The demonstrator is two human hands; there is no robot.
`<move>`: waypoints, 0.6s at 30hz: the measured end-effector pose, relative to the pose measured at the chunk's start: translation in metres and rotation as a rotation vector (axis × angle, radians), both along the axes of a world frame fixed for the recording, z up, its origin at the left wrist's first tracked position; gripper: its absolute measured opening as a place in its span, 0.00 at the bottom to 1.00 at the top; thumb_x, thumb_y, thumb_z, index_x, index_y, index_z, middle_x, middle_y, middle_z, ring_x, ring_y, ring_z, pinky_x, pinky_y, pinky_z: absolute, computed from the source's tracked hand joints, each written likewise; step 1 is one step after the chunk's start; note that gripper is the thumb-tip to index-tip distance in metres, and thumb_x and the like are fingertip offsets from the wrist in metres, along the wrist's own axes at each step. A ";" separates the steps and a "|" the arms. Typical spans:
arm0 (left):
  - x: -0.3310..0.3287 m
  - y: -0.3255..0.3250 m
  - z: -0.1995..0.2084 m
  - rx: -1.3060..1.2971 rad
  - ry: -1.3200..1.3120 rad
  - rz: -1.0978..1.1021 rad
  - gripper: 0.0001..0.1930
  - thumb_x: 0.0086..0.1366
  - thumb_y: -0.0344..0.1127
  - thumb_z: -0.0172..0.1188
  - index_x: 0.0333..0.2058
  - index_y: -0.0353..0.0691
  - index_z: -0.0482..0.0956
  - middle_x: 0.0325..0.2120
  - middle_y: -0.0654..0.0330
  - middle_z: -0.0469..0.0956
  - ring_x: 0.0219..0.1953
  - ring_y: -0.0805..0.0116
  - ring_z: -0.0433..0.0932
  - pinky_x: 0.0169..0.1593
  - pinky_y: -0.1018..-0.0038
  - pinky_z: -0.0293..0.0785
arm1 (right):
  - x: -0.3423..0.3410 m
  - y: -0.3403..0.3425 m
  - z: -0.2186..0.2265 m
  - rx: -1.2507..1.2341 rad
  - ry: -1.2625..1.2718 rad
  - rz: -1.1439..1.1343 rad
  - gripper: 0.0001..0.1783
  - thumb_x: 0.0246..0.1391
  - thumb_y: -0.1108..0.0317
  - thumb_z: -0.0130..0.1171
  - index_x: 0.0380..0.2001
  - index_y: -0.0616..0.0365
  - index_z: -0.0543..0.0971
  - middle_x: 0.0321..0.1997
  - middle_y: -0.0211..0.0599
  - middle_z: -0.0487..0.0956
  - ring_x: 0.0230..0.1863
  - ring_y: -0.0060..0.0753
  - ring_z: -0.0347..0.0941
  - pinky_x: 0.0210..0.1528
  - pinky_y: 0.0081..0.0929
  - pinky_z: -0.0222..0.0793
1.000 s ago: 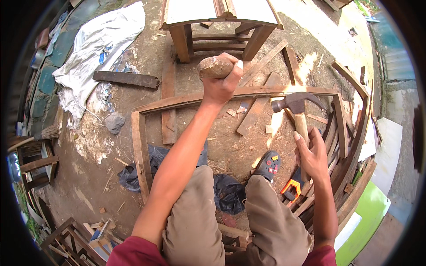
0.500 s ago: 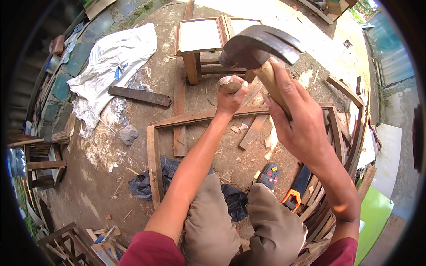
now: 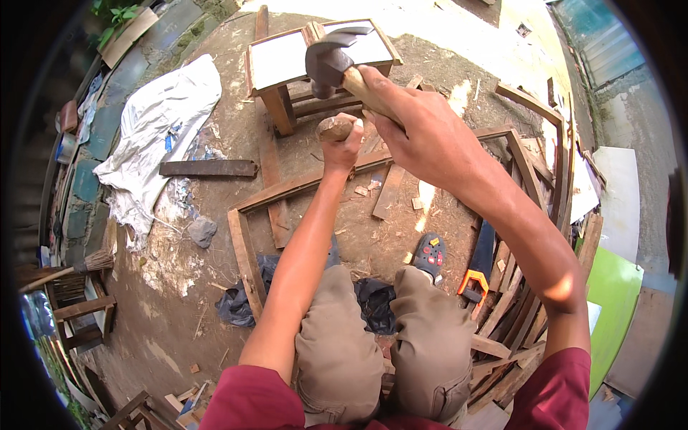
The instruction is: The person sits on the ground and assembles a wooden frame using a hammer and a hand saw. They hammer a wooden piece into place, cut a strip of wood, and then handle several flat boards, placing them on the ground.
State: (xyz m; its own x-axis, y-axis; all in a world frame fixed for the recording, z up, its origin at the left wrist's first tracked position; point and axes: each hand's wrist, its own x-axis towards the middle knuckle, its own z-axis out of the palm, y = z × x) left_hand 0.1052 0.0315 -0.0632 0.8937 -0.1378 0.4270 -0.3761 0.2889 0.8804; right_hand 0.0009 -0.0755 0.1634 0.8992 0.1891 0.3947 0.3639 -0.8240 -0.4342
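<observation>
My right hand is wrapped around the wooden handle of a claw hammer. The dark head hangs with its striking face just above my left fist, claw pointing away to the right. My left hand is closed around an upright wooden-handled tool; only the blunt, worn top of its handle shows, and its lower end is hidden under my fist. Directly below is the far bar of a rectangular wooden frame, which lies around my legs. Whether the tool touches that bar cannot be seen.
Beyond my hands stands a low wooden piece with white panels. An orange-handled saw lies right of my shoe, beside piled wood strips. Left are a dark plank, a white cloth, a stone and black plastic.
The hammer has come down and left, from up near the camera to close above the handle in my left fist. The whole view has shifted slightly; my left hand keeps its grip.
</observation>
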 end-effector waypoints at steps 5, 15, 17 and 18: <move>-0.014 -0.011 0.019 -0.016 0.061 0.040 0.03 0.61 0.30 0.62 0.30 0.39 0.78 0.21 0.68 0.75 0.26 0.78 0.73 0.31 0.74 0.70 | -0.016 0.006 -0.011 0.120 -0.076 -0.055 0.30 0.59 0.77 0.58 0.65 0.65 0.67 0.37 0.63 0.81 0.36 0.63 0.79 0.38 0.47 0.73; -0.016 -0.015 0.017 -0.060 0.005 0.115 0.03 0.61 0.29 0.62 0.34 0.38 0.78 0.24 0.67 0.77 0.29 0.77 0.77 0.34 0.75 0.73 | -0.025 0.000 -0.028 -0.008 0.079 -0.006 0.34 0.58 0.71 0.60 0.67 0.61 0.64 0.31 0.58 0.80 0.35 0.64 0.78 0.36 0.53 0.72; -0.017 -0.013 0.012 -0.095 0.000 0.121 0.03 0.62 0.30 0.62 0.32 0.39 0.78 0.23 0.68 0.77 0.29 0.78 0.77 0.33 0.75 0.73 | -0.020 -0.002 -0.022 0.004 0.038 0.010 0.34 0.58 0.71 0.60 0.67 0.60 0.63 0.30 0.56 0.80 0.34 0.64 0.78 0.35 0.53 0.73; -0.017 -0.005 0.012 -0.066 0.031 0.057 0.03 0.62 0.30 0.62 0.32 0.39 0.78 0.23 0.68 0.76 0.28 0.78 0.76 0.33 0.75 0.73 | -0.016 0.000 -0.004 0.006 0.006 0.000 0.35 0.58 0.71 0.61 0.67 0.60 0.63 0.30 0.56 0.80 0.34 0.64 0.79 0.35 0.53 0.73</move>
